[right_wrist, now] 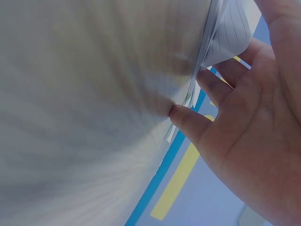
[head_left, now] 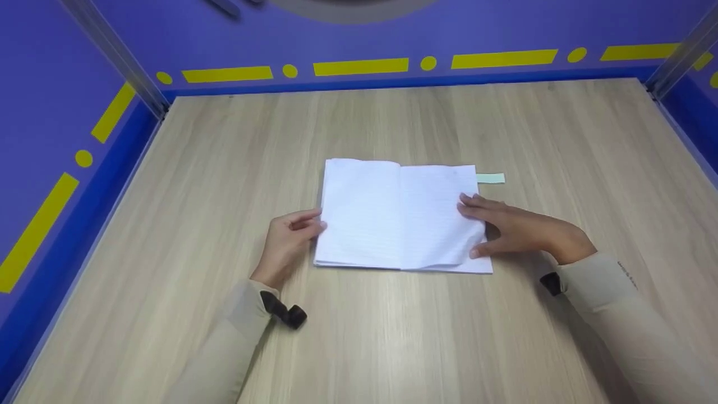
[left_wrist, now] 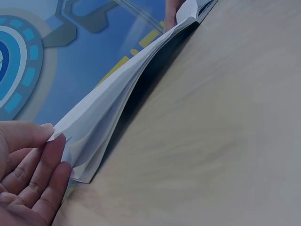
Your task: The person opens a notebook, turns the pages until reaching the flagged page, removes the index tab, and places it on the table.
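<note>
An open white lined notebook lies flat in the middle of the wooden table. My left hand rests on the table at the notebook's left edge. Its relaxed fingertips touch the edges of the left-hand pages. My right hand lies on the right page, fingers spread on top. The thumb presses into the page edges at the lower right, so a few pages bow up between thumb and fingers.
A small pale green paper slip sticks out past the notebook's upper right corner. Purple walls with yellow dashes close the table in at the back and both sides. Black wrist straps sit on both sleeves.
</note>
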Motion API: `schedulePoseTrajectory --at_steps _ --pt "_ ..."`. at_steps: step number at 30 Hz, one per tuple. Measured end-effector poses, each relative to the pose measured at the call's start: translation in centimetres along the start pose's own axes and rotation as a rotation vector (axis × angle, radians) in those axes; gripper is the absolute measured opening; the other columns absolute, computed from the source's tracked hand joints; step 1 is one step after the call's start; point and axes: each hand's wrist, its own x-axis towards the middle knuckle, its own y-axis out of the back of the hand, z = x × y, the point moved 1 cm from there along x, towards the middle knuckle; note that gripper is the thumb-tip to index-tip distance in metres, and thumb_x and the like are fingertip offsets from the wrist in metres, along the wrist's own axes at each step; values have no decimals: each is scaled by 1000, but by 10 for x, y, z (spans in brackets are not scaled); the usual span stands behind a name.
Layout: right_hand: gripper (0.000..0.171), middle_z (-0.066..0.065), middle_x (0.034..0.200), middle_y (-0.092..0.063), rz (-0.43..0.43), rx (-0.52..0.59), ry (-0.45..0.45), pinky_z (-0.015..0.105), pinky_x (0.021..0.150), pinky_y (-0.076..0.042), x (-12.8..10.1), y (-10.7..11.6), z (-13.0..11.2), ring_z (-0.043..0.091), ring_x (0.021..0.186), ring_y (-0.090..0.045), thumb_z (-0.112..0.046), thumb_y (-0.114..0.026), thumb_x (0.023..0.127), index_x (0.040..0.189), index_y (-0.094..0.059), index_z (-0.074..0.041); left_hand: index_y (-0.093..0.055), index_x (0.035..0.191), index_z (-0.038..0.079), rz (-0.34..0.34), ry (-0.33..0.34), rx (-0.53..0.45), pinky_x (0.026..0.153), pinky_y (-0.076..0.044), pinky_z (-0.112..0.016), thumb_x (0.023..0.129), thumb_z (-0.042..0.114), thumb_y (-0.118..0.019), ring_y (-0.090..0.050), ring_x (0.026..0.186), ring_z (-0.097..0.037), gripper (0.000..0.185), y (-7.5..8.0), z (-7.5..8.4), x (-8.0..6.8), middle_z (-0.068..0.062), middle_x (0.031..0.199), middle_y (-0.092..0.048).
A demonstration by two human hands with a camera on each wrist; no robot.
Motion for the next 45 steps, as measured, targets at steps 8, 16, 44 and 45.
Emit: schedulePoseTrajectory --at_steps 8,16,44,45 --pt "92 5 162 -14 1 18 -2 54 117 -16 -2 1 -1 31 149 -8 -56 -67 82 152 -27 -12 -70 115 11 3 -2 17 85 -52 -26 82 13 -74 -62 100 -18 34 0 1 0 -8 104 -68" --pt "92 5 162 -13 0 15 -12 55 117 -16 -1 0 -1 30 150 -7 -58 -65 82 152 -26 -13 -66 118 11 6 -10 2 92 -52 -30 83 11 -73 -63 107 -18 36 0 3 -1 -8 113 -68" --pt "87 15 159 -21 60 -12 40 56 114 -19 0 -1 -1 37 147 -15 -51 -67 84 148 -33 -3 -62 124 -1 -374 -814 544 101 -47 -32 88 20 -70 -61 116 -21 43 -79 61 -54 -11 123 -66" --pt "87 15 159 -21 60 -12 38 56 115 -19 0 0 -2 37 147 -15 -51 -67 84 148 -33 -3 -62 125 0 -387 -817 570 101 -47 -32 88 21 -70 -61 117 -21 43 -83 62 -55 -10 123 -66"
